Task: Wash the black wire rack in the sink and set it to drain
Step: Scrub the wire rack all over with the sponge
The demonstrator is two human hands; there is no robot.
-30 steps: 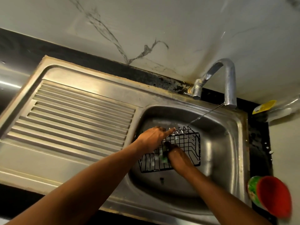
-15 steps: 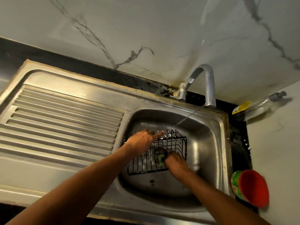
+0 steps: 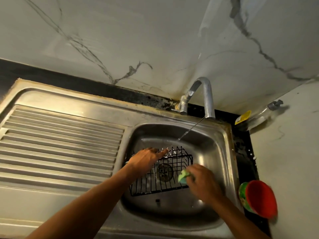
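Dim warm light, wide-angle edge distortion

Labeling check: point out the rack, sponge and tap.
rack (image 3: 150, 181): head view, bottom grid wires.
sponge (image 3: 183, 176): head view, green face by the fingers.
tap (image 3: 208, 99): head view, spout's downward leg.
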